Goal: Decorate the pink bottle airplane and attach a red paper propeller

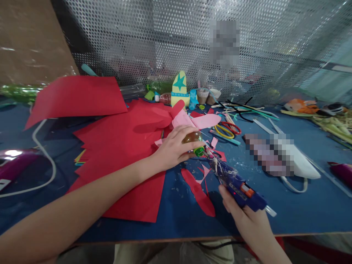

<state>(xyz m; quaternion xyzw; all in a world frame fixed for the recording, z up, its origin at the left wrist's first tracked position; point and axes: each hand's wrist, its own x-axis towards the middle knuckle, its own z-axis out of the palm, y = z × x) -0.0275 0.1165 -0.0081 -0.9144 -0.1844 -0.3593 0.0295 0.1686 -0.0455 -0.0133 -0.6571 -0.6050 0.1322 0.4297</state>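
Note:
My left hand (176, 146) is wrapped round a small plastic bottle (191, 137) lying on its side. Its green cap (199, 151) points toward me. Pink paper (183, 120) and a red paper ear shape (178, 107) show beyond my fingers; whether they are fixed to the bottle I cannot tell. In my right hand (244, 212) is a blue hot glue gun (233, 179), a clear glue stick (271, 211) jutting from its rear. The gun's nozzle is close beside the cap. Below it lies a long red paper cutout (198, 192) among pink scraps.
Red paper sheets (132, 183) cover the table's left half. Scissors (225, 129) and pipe cleaners (247, 110) lie to the right, near a white face mask (302, 157). A yellow paper craft with a star (180, 88) stands by the perforated metal wall (181, 40). A white cord (45, 150) runs at left.

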